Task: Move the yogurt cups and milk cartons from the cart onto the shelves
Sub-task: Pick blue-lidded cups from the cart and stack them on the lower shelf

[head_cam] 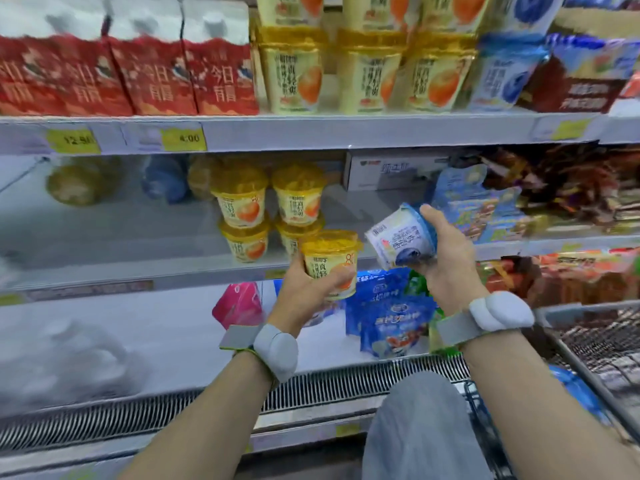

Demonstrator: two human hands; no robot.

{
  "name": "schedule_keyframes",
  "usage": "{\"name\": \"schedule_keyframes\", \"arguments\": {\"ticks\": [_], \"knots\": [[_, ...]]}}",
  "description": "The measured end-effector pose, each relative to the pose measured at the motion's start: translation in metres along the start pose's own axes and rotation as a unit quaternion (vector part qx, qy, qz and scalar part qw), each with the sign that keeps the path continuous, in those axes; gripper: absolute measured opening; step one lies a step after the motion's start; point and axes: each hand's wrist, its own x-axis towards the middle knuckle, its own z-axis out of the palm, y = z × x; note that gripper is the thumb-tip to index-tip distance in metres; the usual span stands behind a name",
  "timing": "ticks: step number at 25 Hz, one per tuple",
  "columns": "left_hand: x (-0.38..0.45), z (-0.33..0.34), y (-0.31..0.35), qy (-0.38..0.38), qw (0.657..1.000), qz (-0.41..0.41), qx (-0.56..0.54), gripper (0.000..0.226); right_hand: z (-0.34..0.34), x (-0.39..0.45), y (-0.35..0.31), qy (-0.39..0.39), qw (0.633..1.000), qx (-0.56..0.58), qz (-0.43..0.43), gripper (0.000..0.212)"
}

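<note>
Two cups held, yellow cup [330, 263] upright, blue cup [401, 239] tilted

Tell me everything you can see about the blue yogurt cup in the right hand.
The blue cup is a white tub, seemingly plastic, with blue print, a blueberry picture and a blue foil-like lid. It is tipped on its side, lid toward the right hand, which grips it around the lid end. It is held in the air in front of the middle shelf, right of the yellow cup, not touching it.
</note>
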Motion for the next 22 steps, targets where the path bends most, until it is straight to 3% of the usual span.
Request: {"name": "schedule_keyframes", "arguments": {"ticks": [4, 12, 17, 22], "knots": [[0.027, 0.022, -0.005, 0.018, 0.999, 0.038, 0.028, 0.068, 0.010, 0.034, 0.029, 0.089, 0.983, -0.045, -0.153, 0.057], [0.073, 0.053, -0.006, 0.059, 0.992, 0.092, 0.058, 0.068, 0.002, 0.089, 0.073, 0.085, 0.911, -0.161, -0.371, 0.069], [0.095, 0.070, -0.016, 0.089, 0.989, 0.082, 0.085, 0.069, -0.003, 0.099, 0.079, 0.035, 0.894, -0.184, -0.408, 0.071], [0.107, 0.080, -0.021, 0.112, 0.984, 0.081, 0.113, 0.071, -0.008, 0.101, 0.079, 0.044, 0.880, -0.187, -0.434, 0.068]]}}
